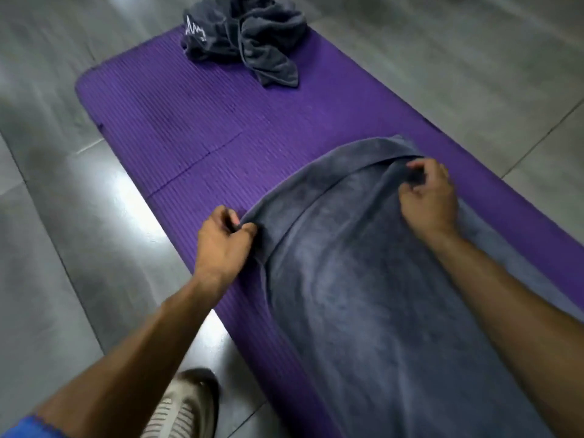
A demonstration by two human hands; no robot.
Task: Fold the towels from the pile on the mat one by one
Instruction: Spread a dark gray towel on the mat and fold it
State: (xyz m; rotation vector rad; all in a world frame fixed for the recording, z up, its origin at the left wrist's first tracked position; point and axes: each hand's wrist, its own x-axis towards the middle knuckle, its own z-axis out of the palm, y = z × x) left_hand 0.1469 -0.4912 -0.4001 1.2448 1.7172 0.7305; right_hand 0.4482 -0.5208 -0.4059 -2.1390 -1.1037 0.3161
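My left grip [226,237] pinched the near-left corner of the grey towel [363,279], thumb and curled fingers closed on the folded hem where it met the mat. My right grip [426,192] held the same hem farther along and to the right, fingers curled into the cloth and lifting it a little, so that the edge rose in a ridge between my two hands. That far edge was doubled back on itself, showing as a darker band that ran in an arc from my left hand up to the far right corner and round to my right hand.

The towel lay spread lengthwise on the near half of the purple mat [177,131], running from my hands back towards me and out of the bottom of the view, with both my forearms reaching over it. A paler strip of it showed beyond my right forearm, on the mat's right side.

At the far end of the mat sat the pile of towels [243,36], dark grey and crumpled, well apart from the one I held. The mat rested on a glossy grey tiled floor [57,197]. My shoe [183,406] stood on the tiles just beside the mat's near left edge.
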